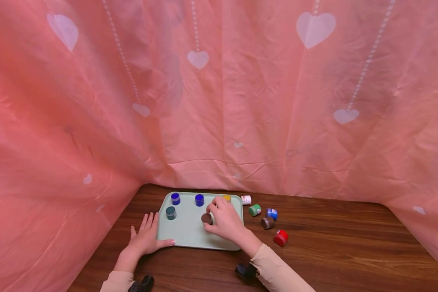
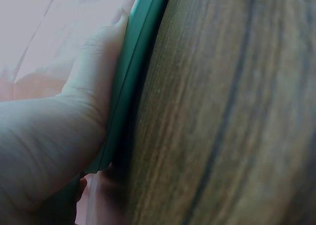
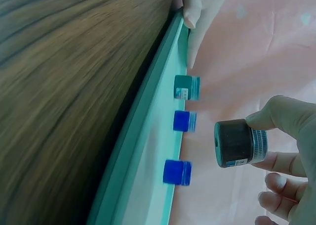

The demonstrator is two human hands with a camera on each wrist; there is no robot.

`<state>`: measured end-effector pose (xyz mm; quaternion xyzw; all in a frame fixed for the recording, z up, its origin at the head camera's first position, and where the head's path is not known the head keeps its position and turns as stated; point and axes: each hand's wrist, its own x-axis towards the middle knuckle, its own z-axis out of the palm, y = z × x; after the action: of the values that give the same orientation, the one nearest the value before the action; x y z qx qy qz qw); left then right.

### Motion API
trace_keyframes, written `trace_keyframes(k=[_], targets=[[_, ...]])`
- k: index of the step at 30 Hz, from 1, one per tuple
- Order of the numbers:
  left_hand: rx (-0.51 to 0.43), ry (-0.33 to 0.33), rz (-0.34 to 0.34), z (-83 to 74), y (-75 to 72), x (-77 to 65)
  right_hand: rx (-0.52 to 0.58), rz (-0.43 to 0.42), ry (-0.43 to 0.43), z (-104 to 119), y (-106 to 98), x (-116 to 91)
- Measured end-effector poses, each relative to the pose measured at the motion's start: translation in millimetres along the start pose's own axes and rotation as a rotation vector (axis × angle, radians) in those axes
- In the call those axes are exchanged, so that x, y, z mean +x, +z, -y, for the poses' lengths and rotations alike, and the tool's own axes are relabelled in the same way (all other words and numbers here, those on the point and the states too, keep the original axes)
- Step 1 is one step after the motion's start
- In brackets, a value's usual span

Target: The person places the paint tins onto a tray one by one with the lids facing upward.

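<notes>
My right hand [image 1: 224, 219] pinches a small dark brown paint jar [image 3: 234, 143] by its ribbed cap, thumb on one side and a finger on the other. In the right wrist view the jar hangs above the pale green tray [image 1: 190, 235]. My left hand [image 1: 146, 238] rests at the tray's front left corner with straight fingers, its thumb along the front rim. On the tray stand a dark teal jar [image 1: 170, 213], two blue jars, one at the back left [image 1: 175, 198] and one at the back middle [image 1: 199, 200], and a yellow-topped jar [image 1: 226, 198], partly hidden by my right hand.
Right of the tray, on the wooden table [image 1: 336, 243], are a white jar [image 1: 246, 200], a green jar [image 1: 254, 210], a blue jar [image 1: 271, 214], a brown jar [image 1: 267, 223] and a red jar [image 1: 280, 238]. A pink curtain [image 1: 241, 121] with hearts hangs behind and at the sides.
</notes>
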<state>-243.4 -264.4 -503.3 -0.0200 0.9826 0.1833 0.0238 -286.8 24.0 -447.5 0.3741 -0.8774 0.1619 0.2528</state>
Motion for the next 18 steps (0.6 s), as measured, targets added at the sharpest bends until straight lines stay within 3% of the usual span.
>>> trace_keyframes(k=[9, 18], targets=[[0.0, -0.006, 0.005, -0.9, -0.5, -0.2, 0.056, 0.055, 0.086, 14, 14, 18], [0.009, -0.002, -0.001, -0.9, -1.1, -1.1, 0.107, 0.056, 0.192, 16, 32, 29]])
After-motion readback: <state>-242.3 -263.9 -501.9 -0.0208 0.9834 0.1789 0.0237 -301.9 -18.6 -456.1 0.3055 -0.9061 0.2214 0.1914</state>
